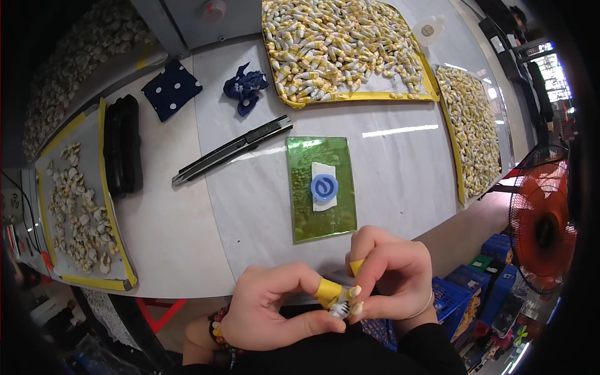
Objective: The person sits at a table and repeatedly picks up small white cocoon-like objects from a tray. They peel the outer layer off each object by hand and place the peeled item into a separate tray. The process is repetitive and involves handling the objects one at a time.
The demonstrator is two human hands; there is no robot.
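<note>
My left hand (269,306) is closed, thumb and forefinger pinching a small white figure piece with dark stripes (339,309). Facing it at the lower middle, my right hand (397,275) is also closed, thumb and forefinger at the cream-coloured end of the same piece. Yellow tape wraps a finger of each hand. Just beyond the hands lies a green glassy plate (306,226). On it rests a white pad (324,167) carrying a small blue round cup (324,187); what the cup contains is too small to make out.
A dark utility knife (231,150) lies left of the plate. Behind it are a crumpled blue cloth (245,87) and a dotted navy cloth (172,89). Yellow-edged trays (356,97) (461,181) (128,275) hold many small pieces. A white bottle (428,30) and an orange fan (544,219) stand right.
</note>
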